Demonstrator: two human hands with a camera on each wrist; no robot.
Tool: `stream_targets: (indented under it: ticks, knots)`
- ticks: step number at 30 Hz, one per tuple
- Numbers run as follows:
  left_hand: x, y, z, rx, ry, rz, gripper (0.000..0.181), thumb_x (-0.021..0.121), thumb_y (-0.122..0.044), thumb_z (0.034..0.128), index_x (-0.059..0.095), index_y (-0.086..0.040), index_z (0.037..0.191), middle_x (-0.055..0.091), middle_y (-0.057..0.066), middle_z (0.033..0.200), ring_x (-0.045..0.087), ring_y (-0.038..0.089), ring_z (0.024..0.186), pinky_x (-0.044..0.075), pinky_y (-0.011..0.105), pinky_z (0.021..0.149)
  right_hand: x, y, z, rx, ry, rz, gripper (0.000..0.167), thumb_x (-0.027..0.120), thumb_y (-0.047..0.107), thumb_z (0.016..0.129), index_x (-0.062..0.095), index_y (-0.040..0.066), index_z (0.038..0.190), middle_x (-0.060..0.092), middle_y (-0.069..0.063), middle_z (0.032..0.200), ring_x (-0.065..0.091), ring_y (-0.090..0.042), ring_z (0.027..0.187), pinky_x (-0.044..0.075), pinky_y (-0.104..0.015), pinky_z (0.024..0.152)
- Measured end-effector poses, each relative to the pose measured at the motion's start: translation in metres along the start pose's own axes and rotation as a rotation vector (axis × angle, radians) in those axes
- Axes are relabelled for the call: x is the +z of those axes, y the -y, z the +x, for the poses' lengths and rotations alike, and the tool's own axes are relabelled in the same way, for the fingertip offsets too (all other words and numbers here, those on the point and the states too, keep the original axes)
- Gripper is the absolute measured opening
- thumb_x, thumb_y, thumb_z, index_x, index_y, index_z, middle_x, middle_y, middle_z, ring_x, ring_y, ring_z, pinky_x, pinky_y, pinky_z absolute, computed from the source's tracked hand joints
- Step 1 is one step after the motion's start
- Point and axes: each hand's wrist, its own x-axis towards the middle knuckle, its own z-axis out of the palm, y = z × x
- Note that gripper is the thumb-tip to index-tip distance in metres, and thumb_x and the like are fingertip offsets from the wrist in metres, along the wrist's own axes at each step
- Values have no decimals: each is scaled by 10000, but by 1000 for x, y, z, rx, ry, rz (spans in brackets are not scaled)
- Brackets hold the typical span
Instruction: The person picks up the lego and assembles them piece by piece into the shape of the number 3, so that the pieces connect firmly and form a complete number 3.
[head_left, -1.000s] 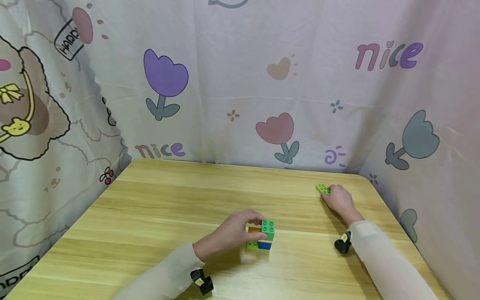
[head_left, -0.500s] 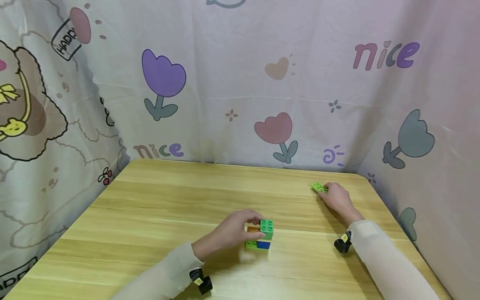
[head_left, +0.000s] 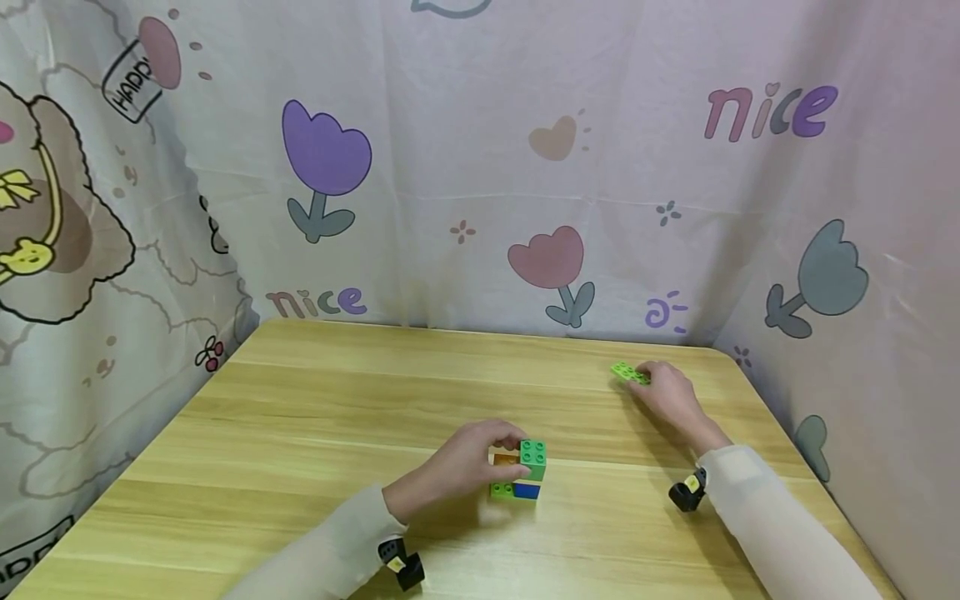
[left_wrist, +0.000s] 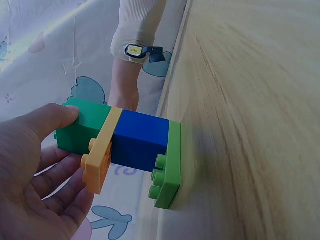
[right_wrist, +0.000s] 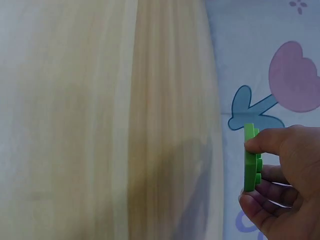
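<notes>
A small stack of toy building bricks stands near the middle front of the table. Its green brick (head_left: 533,458) is on top, above an orange plate (left_wrist: 100,155), a blue brick (left_wrist: 141,140) and a light green base plate (left_wrist: 173,160). My left hand (head_left: 468,462) pinches the green top brick between thumb and fingers. Toward the back right, my right hand (head_left: 670,396) pinches one end of a studded light green plate (head_left: 626,372). The right wrist view shows this plate edge-on, apart from the table surface, with fingers behind its studs.
The wooden table (head_left: 337,400) has its back edge against a printed curtain (head_left: 450,150). More curtain hangs along the left and right sides. Each wrist carries a small black camera, such as the right wrist camera (head_left: 686,490).
My right hand has shifted slightly left and toward the back with the light green plate. The left hand and the stack stay in nearly the same place.
</notes>
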Motion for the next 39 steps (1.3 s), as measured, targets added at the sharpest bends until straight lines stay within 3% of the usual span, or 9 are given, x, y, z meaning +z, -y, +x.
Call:
stream_targets:
  ticks: [9, 22, 39]
  knots:
    - [0, 1, -1, -3, 3, -16, 357, 748, -383, 866, 676, -195, 1161, 625, -160, 1026, 566, 27, 931, 490, 299, 868, -7, 16, -7, -69, -30, 4, 454, 674, 231, 914, 597, -72, 1244, 589, -276, 1188, 574, -389, 1016, 438, -555, 874]
    - [-1, 0, -1, 15, 4, -49, 329, 755, -350, 867, 654, -234, 1157, 611, -194, 993, 565, 20, 921, 487, 284, 869, -18, 42, -18, -180, -61, 6, 401, 707, 227, 893, 647, -44, 1183, 631, -153, 995, 556, -262, 835, 457, -435, 720]
    - [0, -1, -1, 14, 5, -64, 327, 759, -338, 866, 641, -231, 1152, 605, -188, 976, 561, 27, 916, 489, 266, 852, -32, 78, -37, -280, -52, 40, 383, 736, 218, 880, 659, 1, 1186, 644, -110, 1033, 601, -267, 901, 512, -449, 791]
